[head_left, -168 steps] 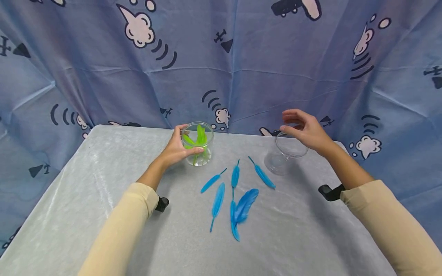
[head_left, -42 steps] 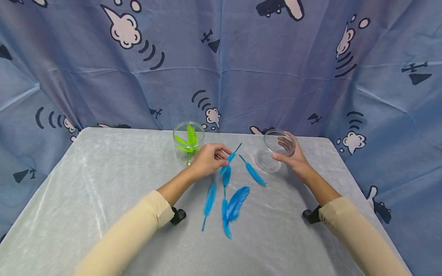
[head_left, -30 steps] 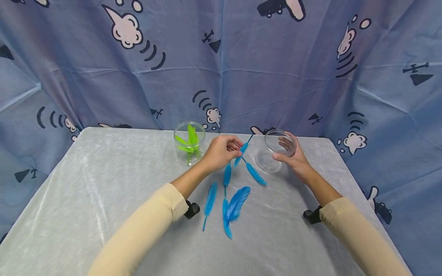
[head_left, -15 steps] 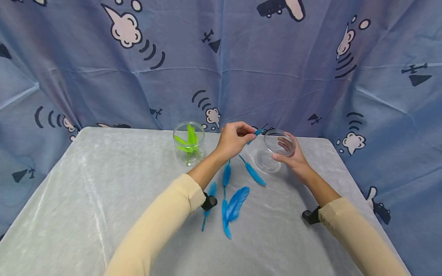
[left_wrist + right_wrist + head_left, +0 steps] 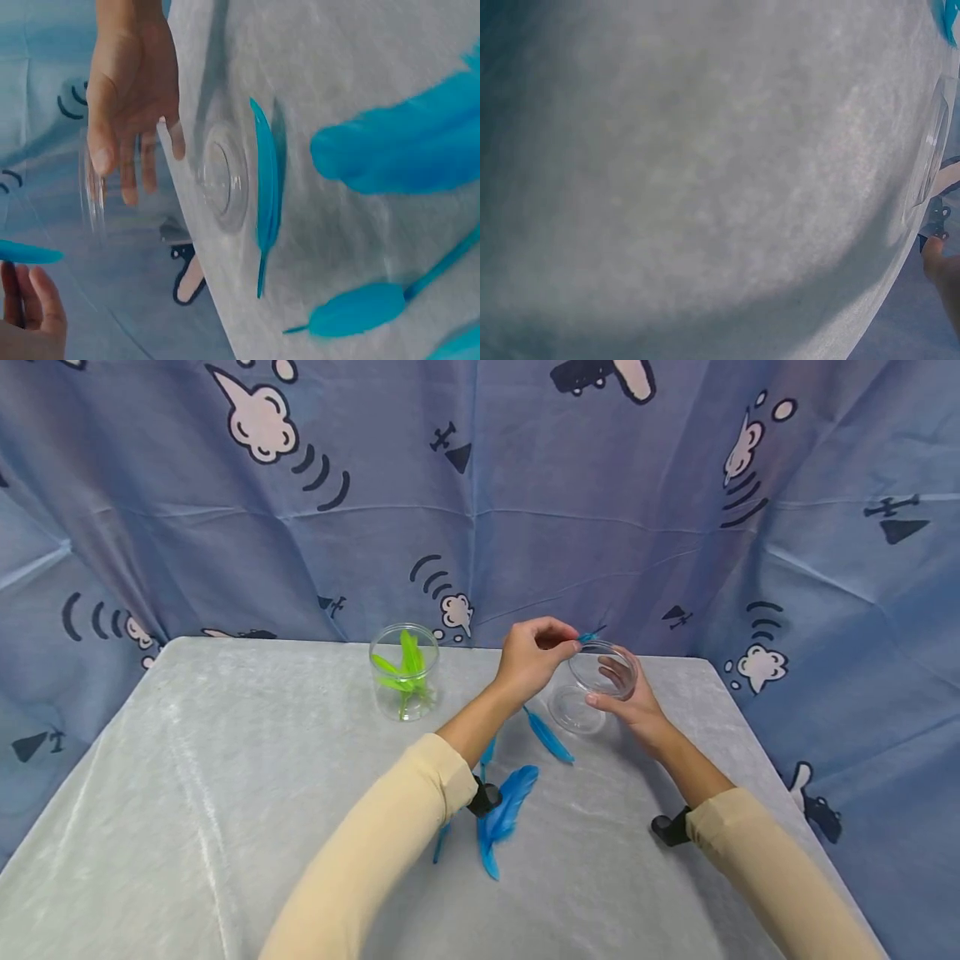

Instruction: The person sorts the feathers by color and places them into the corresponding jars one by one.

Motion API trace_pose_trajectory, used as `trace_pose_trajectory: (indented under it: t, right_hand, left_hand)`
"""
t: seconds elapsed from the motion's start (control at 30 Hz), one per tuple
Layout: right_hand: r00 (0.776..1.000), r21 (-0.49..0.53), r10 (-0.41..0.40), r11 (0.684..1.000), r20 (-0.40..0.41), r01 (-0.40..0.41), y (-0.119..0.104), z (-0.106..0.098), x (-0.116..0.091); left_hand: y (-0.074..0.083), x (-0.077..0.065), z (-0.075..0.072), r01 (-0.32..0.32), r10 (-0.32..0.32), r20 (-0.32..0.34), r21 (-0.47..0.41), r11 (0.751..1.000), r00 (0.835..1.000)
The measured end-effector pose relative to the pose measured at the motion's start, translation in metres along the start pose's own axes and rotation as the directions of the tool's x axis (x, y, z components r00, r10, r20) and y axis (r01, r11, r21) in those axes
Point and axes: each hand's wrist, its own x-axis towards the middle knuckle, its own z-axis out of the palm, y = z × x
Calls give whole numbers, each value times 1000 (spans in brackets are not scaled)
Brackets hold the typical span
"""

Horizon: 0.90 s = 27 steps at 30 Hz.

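Even light; soft shadows on tabletop (image 5: 262, 760); right wrist view blurry, dark-edged.

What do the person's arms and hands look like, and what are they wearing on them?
The left sleeve and right sleeve are plain pale beige, ending on the forearms. Small black fittings stick out by both sleeve ends. The left hand and right hand are ungloved.

My left hand (image 5: 528, 658) at 12 o'clock, pinching; left thumb (image 5: 565, 651) points to 2, left forearm (image 5: 386, 839) to 1. Right hand (image 5: 633, 700) at 1, curved grip; right thumb (image 5: 602, 702) points to 10, right forearm (image 5: 772, 864) to 11.
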Motion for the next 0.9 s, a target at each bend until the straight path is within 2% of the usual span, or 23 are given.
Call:
trace_pose_trajectory:
  t: [0.13, 0.33, 0.57, 0.77, 0.9]
  right_hand:
    - [1000, -18, 6, 1000, -1, -6, 1, 1, 1]
    - [1000, -24, 18, 1000, -10, -18, 1, 1, 3]
    - [1000, -26, 25, 999, -15, -25, 0, 1, 2]
    - [999, -22, 39, 999, -17, -39, -1, 1, 1]
    - [999, -25, 46, 999, -20, -46, -1, 0, 2]
  left_hand:
    - [-1, 0, 9, 15, -15, 4, -12, 1000, 1000]
    - [-7, 0, 24, 8, -9, 22, 47, 999, 1000]
    - [-14, 2, 37, -1, 6, -37, 123, 992, 999]
    - [-20, 2, 39, 21, -7, -50, 298, 954, 999]
    - [-25, 1, 37, 13, -6, -19, 348, 937, 1000]
